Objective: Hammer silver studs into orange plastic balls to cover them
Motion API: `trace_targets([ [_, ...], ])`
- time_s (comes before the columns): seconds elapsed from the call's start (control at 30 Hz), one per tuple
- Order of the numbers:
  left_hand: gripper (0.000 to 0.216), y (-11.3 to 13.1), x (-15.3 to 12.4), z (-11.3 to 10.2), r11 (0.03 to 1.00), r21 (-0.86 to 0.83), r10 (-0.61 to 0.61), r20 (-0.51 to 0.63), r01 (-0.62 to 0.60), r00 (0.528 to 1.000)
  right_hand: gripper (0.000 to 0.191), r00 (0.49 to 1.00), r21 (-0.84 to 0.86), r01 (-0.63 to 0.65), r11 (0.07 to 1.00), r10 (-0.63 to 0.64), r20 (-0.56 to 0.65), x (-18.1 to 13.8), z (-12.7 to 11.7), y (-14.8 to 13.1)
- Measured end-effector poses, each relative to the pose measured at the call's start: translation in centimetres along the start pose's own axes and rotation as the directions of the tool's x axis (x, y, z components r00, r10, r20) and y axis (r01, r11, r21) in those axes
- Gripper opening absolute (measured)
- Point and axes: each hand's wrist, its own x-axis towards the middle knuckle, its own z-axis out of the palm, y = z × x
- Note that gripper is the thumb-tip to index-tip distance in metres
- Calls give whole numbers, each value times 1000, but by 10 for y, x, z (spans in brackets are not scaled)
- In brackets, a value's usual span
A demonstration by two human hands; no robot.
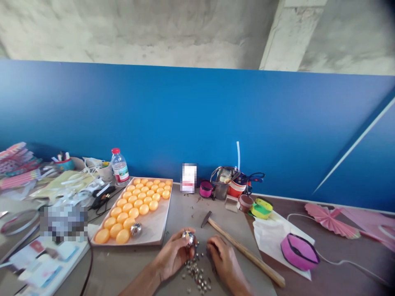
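My left hand (171, 255) grips a shiny silver-covered ball (188, 237) between thumb and fingers, above the table. To its right, my right hand (224, 258) rests low with its fingers curled in; whatever may be between them is hidden. A loose pile of small shiny metal pieces (197, 272) lies between my hands. Beyond them on the left, a shallow white tray (156, 224) carries several rows of orange balls (133, 212). Another silver-covered ball (136, 229) sits at the tray's near end. A hammer (243, 246) with a wooden handle lies just right of my right hand.
Clutter and a plastic bottle (119, 167) stand left of the tray. Along the blue partition (197, 119) are a pink tape-like roll (205, 188), a red cup (236, 189) and tools. A purple round item (300, 252) sits on white paper at right.
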Motion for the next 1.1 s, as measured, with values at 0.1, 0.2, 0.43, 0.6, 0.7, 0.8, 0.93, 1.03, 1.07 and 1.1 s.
trace_targets([
  [0.1,22,1,-1,1,1000,5,7,17,-7,1000,21,999,17,-4,1000,5,-33,0,2,6],
  [0.2,21,1,-3,2,1000,3,12,17,-13,1000,23,997,25,-12,1000,14,-78,0,3,11],
  [0.43,22,-2,-7,6,1000,-19,8,19,-8,1000,28,987,29,-48,998,52,-153,-2,7,28],
  [0.6,21,-5,-4,5,998,-61,14,27,-12,1000,30,993,6,-36,999,37,-113,-1,7,33],
  [0.7,21,-5,-4,5,998,-66,19,33,-17,999,31,991,-3,-48,999,47,-124,1,7,30],
  [0.8,21,-3,-4,5,999,-46,23,32,-22,999,30,992,-2,-55,998,54,-112,4,6,27],
  [0.93,21,-1,-3,4,998,-11,59,65,-59,996,28,993,29,-90,996,92,-80,8,3,21],
  [1.03,23,-1,-2,4,997,3,74,75,-74,994,28,990,72,-100,992,106,-87,9,2,17],
  [1.07,23,-1,-2,4,998,11,67,77,-68,995,27,987,91,-109,990,119,-108,10,1,16],
  [1.1,24,0,-2,4,998,17,62,78,-63,995,28,984,115,-126,985,138,-111,10,1,16],
])
